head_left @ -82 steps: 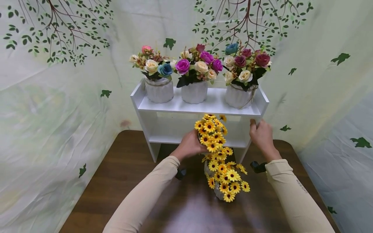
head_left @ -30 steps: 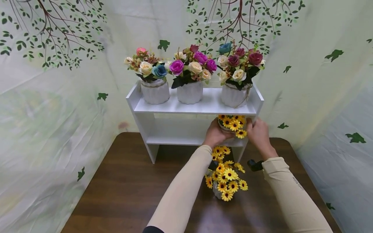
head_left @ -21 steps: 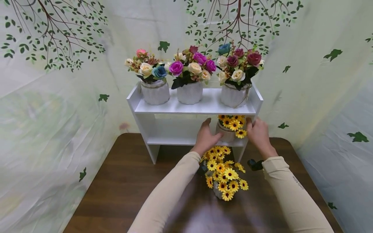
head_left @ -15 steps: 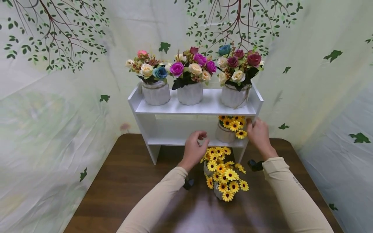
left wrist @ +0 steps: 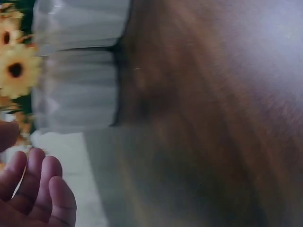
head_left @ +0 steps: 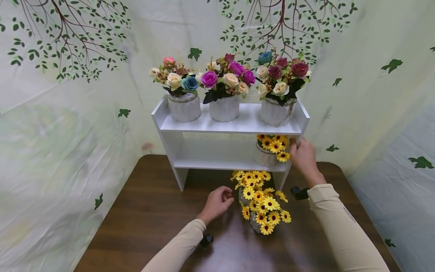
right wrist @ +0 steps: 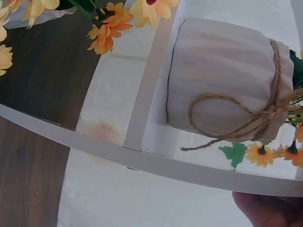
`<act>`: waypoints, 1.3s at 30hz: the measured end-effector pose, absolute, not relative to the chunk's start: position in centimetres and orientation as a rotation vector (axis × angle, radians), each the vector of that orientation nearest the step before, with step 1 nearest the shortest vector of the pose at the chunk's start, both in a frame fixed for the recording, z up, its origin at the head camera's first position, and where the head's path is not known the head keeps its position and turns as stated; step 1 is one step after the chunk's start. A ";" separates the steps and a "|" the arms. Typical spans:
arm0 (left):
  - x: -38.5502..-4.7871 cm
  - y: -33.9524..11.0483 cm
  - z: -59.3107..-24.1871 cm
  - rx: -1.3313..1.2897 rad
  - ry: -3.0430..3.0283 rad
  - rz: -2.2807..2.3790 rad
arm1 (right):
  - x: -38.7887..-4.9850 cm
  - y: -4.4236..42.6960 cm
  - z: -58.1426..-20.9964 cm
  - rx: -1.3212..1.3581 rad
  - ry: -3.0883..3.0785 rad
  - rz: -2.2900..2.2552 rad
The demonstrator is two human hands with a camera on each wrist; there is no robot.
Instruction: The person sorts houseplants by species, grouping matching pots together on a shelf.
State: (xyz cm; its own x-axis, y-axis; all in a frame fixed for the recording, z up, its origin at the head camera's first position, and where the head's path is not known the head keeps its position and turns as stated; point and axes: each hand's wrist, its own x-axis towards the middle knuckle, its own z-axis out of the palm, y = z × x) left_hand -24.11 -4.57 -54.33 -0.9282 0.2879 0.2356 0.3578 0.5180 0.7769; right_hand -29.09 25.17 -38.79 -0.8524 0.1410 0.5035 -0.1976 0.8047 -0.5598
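My left hand (head_left: 217, 204) hovers over the table, fingers loosely bent and holding nothing. Just right of it stand two grey-white pots of yellow artificial daisies (head_left: 268, 206), one behind the other; the left wrist view shows their pot sides (left wrist: 78, 90) close together. My right hand (head_left: 304, 156) holds the right side panel of the white shelf (head_left: 210, 162) by its front edge; part of the fingers (right wrist: 265, 208) shows outside the panel in the right wrist view. A daisy pot with twine (right wrist: 222, 80) sits upright on the middle shelf, against the right end.
Three pots of artificial roses stand on the top board: left (head_left: 184, 107), middle (head_left: 224, 108) and right (head_left: 276, 112). The shelf stands at the back of a dark wooden table (head_left: 136, 226). A leaf-patterned cloth (head_left: 74, 143) hangs behind and at the sides.
My left hand carried a daisy pot onto the middle shelf's right end, let go, then drew back down and left to beside the table pots. The right hand stayed at the panel.
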 end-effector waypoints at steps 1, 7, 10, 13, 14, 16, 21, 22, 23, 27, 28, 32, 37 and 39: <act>-24.2 -4.5 -54.8 -0.558 -2.700 -1.403 | -29.1 25.2 -38.8 0.046 -2.452 0.841; -24.6 -3.3 -56.2 -0.510 -2.780 -1.441 | -29.2 25.3 -38.9 0.052 -2.458 0.839; -24.8 -2.7 -56.3 -0.488 -2.796 -1.448 | -29.1 25.3 -38.9 0.044 -2.466 0.838; -25.2 -2.2 -56.3 -0.484 -2.806 -1.485 | -29.1 25.3 -38.8 0.039 -2.475 0.842; -25.4 -2.1 -56.3 -0.490 -2.810 -1.495 | -29.0 25.4 -38.7 0.040 -2.474 0.840; -25.8 -1.8 -56.4 -0.502 -2.817 -1.527 | -29.0 25.4 -38.8 0.036 -2.477 0.839; -27.1 -0.9 -56.7 -0.472 -2.872 -1.597 | -29.2 25.5 -38.8 0.050 -2.460 0.825; -27.4 -0.7 -56.8 -0.458 -2.884 -1.618 | -29.2 25.4 -38.8 0.057 -2.453 0.827; -27.5 -0.4 -57.0 -0.454 -2.890 -1.646 | -29.1 25.4 -38.9 0.063 -2.448 0.831; -27.9 0.5 -57.3 -0.504 -2.922 -1.711 | -29.0 25.3 -38.8 0.072 -2.437 0.846; -27.9 0.6 -57.4 -0.527 -2.931 -1.711 | -29.0 25.3 -38.7 0.067 -2.436 0.848; -27.9 0.8 -57.5 -0.538 -2.931 -1.709 | -29.2 25.2 -38.8 0.066 -2.439 0.842; -27.9 0.8 -57.5 -0.540 -2.876 -1.767 | -29.4 25.0 -38.8 0.065 -2.455 0.868; -28.0 0.8 -57.6 -0.564 -2.877 -1.750 | -29.3 25.1 -38.8 0.054 -2.459 0.875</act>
State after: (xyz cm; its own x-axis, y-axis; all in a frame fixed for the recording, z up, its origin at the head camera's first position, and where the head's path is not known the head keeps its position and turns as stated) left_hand -27.99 0.83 -57.57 -0.9095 0.4113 -0.0608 0.1353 0.4310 0.8922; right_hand -29.34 25.10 -38.76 -0.8613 0.1335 0.4902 -0.2063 0.7899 -0.5775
